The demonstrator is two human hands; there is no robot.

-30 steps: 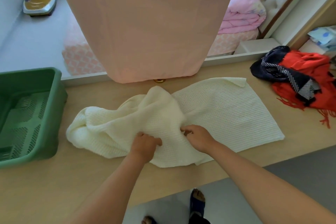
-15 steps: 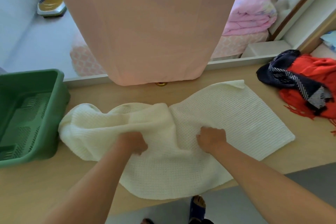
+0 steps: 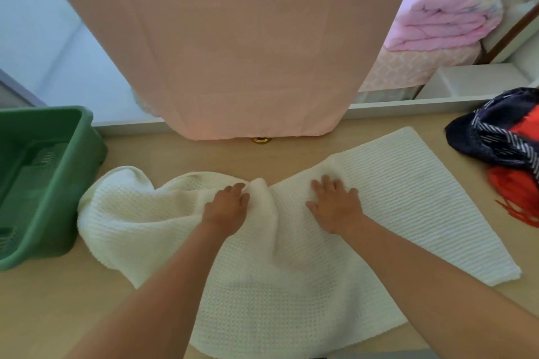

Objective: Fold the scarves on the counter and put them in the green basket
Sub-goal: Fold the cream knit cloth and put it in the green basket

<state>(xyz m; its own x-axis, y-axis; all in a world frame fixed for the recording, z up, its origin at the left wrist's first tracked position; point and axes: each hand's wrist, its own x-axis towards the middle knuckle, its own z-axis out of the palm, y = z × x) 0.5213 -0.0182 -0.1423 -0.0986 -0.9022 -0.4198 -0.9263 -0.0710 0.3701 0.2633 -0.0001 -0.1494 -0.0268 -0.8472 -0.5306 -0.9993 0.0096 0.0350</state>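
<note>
1. My right hand (image 3: 335, 205) lies palm-down on the cream scarf (image 3: 291, 277), fingers straight and spread, pressing the knit flat against the counter (image 3: 43, 315).
2. My left hand (image 3: 226, 208) is also palm-down on the scarf, just beside the right. Its fingers are close together and fairly straight, with the tips pushed against a raised ridge of fabric that stands between the two hands (I cannot tell where the thumb sits from this angle).
3. The cream scarf is spread across the middle of the counter. Its right part lies smooth and flat, running out towards the far right. Its left part is rumpled and bunched, and its near edge reaches the front edge of the counter.
4. The green basket (image 3: 73, 183) stands on the counter at the far left, with the scarf's bunched end just beside its wall.
5. At the right edge, a dark striped scarf (image 3: 495, 137) lies heaped on top of a red scarf (image 3: 516, 192), both apart from the cream one.
6. A pink curtain (image 3: 233, 38) hangs down to the back of the counter, with a small gold object (image 3: 261, 140) at its hem.
</note>
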